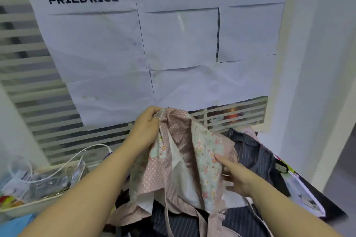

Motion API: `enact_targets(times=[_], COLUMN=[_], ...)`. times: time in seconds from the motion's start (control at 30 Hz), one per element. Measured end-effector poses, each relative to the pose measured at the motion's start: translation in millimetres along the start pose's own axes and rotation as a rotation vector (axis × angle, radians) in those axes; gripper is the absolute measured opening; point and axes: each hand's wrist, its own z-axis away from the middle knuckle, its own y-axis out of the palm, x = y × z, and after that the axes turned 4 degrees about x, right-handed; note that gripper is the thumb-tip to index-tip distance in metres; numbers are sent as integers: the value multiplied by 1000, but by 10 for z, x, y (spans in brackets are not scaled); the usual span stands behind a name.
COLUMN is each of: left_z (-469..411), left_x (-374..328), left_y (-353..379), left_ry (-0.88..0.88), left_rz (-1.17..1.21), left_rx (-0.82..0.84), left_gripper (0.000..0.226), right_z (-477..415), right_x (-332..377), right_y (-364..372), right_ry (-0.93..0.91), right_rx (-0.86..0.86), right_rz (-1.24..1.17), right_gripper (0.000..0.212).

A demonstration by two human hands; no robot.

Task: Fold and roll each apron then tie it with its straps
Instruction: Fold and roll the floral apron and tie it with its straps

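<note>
Left hand [146, 124]: raised, fingers curled tight on the apron's top edge.
Right hand [238, 176]: lower, forefinger straight on the floral trim, other fingers curled round the side edge.
Apron [179, 152]: pink, dotted, hanging between both hands.
Straps [167, 219]: trailing below the hands.
Striped cloth [254, 152]: dark, under and beyond the right hand.
Tray [38, 205]: left of the left forearm, holding a white cable [96, 144].

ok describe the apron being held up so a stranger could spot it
Under the white paper sheets on the wall, the left hand grips the pink apron at its top and the right hand touches its side. Unlike the dark pinstriped fabric beneath, it is polka-dotted with mint floral trim.
</note>
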Motion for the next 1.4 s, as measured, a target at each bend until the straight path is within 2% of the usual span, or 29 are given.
enact_targets(times=[0.07, 0.13, 0.17, 0.23, 0.33, 0.43, 0.5, 0.6, 0.73, 0.77, 0.83, 0.9, 0.97, 1.07, 1.17, 1.27, 1.4], left_z=[13, 2, -10, -12, -5, -154, -270, -388, -374, -341, -286, -289, -319, -276, -125, 40, 393], left_x=[3, 18, 36, 28, -66, -157, -203, -227, -173, -177, -131, -27, 141, 340, 549, 817, 930], left_y=[-90, -211, -272, -391, -519, -644, -743, -869, -929, -930, -911, -909, -921, -860, -738, -601, -352], left_ry=[-30, -55, -49, -10, 38, 183, 235, 257, 152, 140, 115, 66, -35, -151, -277, -398, -428], left_rz=[72, 111, 90, -14, -244, -621, -654, -576, -692, -773, -910, -917, -845, -733, -448, -205, -17], left_rx=[-23, -84, -100, -43, 93, 63, 10, -142, -255, -276, -312, -303, -237, -211, -251, -306, -429], left_gripper=[26, 30, 31, 28, 28, 38, 56, 55, 8, 5, 18, 25, 23, 18, 22, 47, 42], right_z=[11, 36, 69, 236, 550, 868, 1076, 1281, 1300, 1279, 1219, 1145, 1103, 1037, 883, 641, 445], right_x=[109, 423, 643, 1103, 1728, 2177, 2360, 2497, 2492, 2479, 2438, 2390, 2283, 1991, 1619, 1224, 800], right_y=[129, 159, 155, 171, 238, 308, 330, 311, 261, 250, 224, 193, 197, 225, 202, 129, 76], right_ry=[-96, -295, -409, -616, -796, -879, -910, -912, -863, -844, -815, -785, -750, -672, -544, -400, -239], right_rx=[18, -115, -206, -325, -367, -378, -348, -280, -243, -238, -249, -267, -236, -106, -11, -62, -134], right_rz=[-159, -172, -121, 5, 101, 116, 133, 189, 180, 173, 194, 262, 304, 209, 14, -59, -102], right_gripper=[52, 30, 25, 22, 10, 20, 27, 19, 14, 12, 15, 28, 27, 11, 26, 33, 28])
